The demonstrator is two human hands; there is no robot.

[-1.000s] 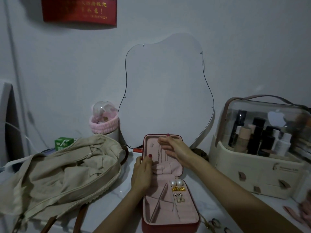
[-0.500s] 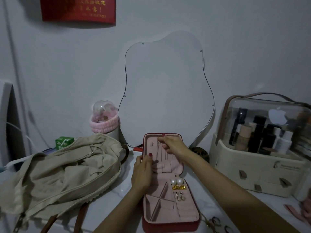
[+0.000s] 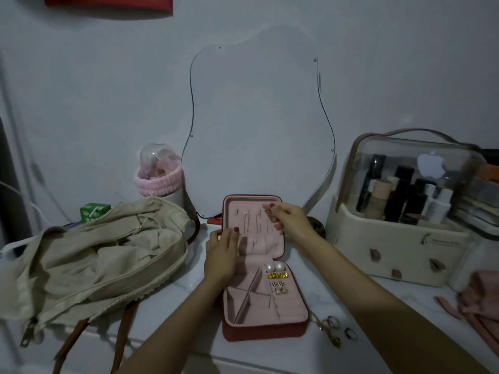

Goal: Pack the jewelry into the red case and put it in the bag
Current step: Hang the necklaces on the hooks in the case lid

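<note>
The red case [image 3: 264,329] lies open on the white table, its pink-lined lid [image 3: 252,205] standing upright at the back. Thin necklace chains [image 3: 247,221] hang inside the lid. My left hand [image 3: 220,256] grips the lid's left edge near the hinge. At the lid's upper right, my right hand [image 3: 290,221] pinches a thin chain. Pearl earrings [image 3: 275,266], gold pieces [image 3: 278,275] and small studs [image 3: 279,287] sit in the case's tray. The beige bag [image 3: 94,255] lies open at the left.
Rings and a gold chain [image 3: 332,323] lie on the table right of the case. A cosmetics organiser [image 3: 399,247] stands at the right, pink cloth [image 3: 475,300] beside it. A mirror [image 3: 256,117] leans on the wall; a pink-banded jar [image 3: 159,176] and a green carton [image 3: 94,211] stand behind the bag.
My right hand's fingers have curled from a flatter reach into a pinch at the lid's upper right. My left hand stays on the lid's left edge.
</note>
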